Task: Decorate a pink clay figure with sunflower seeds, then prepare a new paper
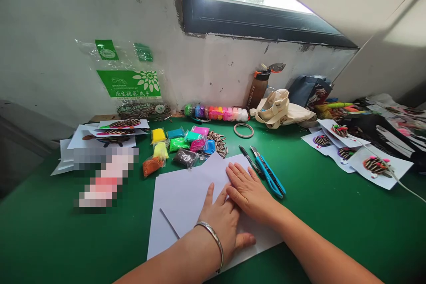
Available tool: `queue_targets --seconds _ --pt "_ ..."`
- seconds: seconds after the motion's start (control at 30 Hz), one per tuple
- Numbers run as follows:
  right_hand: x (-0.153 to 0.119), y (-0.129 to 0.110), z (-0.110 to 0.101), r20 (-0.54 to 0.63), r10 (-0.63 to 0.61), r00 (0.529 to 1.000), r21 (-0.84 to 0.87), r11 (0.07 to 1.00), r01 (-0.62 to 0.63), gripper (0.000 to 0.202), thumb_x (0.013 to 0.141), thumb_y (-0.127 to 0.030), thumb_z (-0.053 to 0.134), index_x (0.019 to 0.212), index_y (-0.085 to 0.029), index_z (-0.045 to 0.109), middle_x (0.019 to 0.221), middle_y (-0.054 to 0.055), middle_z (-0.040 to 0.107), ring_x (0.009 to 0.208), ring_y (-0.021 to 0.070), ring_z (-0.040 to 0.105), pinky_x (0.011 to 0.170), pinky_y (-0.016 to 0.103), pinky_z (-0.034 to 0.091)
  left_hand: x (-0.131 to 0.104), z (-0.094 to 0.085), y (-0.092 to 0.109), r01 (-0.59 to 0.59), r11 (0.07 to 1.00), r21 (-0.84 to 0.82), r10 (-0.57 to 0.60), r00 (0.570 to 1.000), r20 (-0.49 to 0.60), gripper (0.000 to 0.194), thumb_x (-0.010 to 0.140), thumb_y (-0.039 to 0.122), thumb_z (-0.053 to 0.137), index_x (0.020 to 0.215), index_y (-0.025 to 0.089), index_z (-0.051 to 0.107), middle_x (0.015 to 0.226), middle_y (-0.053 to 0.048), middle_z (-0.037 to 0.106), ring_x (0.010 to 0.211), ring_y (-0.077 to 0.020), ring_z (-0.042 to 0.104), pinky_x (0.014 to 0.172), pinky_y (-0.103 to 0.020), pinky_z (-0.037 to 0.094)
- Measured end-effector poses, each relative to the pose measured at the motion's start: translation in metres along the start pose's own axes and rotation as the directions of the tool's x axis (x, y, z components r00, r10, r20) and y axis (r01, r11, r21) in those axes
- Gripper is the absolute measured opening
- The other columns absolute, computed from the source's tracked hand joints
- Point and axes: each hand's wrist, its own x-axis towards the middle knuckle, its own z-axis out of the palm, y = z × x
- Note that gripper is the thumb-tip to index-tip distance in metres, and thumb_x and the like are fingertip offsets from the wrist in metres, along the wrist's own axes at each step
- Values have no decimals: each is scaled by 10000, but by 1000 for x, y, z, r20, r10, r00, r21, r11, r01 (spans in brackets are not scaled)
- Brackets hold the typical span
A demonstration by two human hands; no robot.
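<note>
White paper (pixel 179 191) lies on the green table in front of me, apparently several sheets, with a folded edge or flap crossing it. My left hand (pixel 219 219), a silver bangle on its wrist, rests on the paper with fingers spread. Flat on the same paper is my right hand (pixel 251 191), its fingers stretched forward and its thumb side against my left fingers. Neither hand grips anything. Just beyond my right hand lie a blue utility knife (pixel 270 175) and a dark pen (pixel 249 159), side by side.
Behind the paper are bags of coloured clay (pixel 179 143) and loose sunflower seeds (pixel 218 142). A tape roll (pixel 243 130) lies farther back. Seed-decorated papers (pixel 376 164) sit at the right, more papers (pixel 83 135) at the left. A brown bottle (pixel 258 91) and cloth bag (pixel 282 113) stand by the wall.
</note>
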Motion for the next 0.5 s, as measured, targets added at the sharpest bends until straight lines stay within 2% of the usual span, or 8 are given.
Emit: queue_targets --seconds 0.2,0.27,0.37,0.43,0.5 --pt "0 1 5 -18 -28 999 -62 998 26 654 953 -576 172 1486 -199 202 1545 34 145 1431 253 120 1139 543 132 -19 1 -6 -10 1000 7 10 1000 21 773 860 683 369 1436 167 343 1472 -125 379 1421 -312 146 1113 -641 44" --pt "1 1 7 -21 -30 999 -91 995 28 676 944 -582 211 1484 -176 215 1543 54 147 1429 269 127 1135 556 124 -31 7 -10 -24 1000 17 24 1000 -18 779 863 676 374 1455 175 296 1493 -110 342 1425 -310 125 1114 -640 46" --pt "3 1 10 -9 -21 1000 -122 992 19 676 940 -556 260 1484 -157 215 1543 66 131 1429 279 123 1133 564 107 -50 20 -20 -37 998 48 37 999 -9 842 850 677 407 1489 190 154 1543 -97 184 1425 -333 93 1101 -657 70" --pt "4 1 10 8 -6 1000 -129 992 7 673 939 -544 272 1488 -161 203 1544 60 119 1431 277 112 1136 558 98 -65 29 -26 -56 995 84 53 998 32 830 861 679 376 1492 208 115 1542 -99 176 1419 -346 116 1094 -660 91" --pt "4 0 9 23 3 1000 -130 992 0 682 934 -554 273 1492 -170 191 1546 52 107 1433 274 96 1140 550 88 -82 36 -30 -69 988 139 66 998 23 806 867 698 319 1491 225 131 1531 -96 226 1411 -338 165 1108 -618 119"
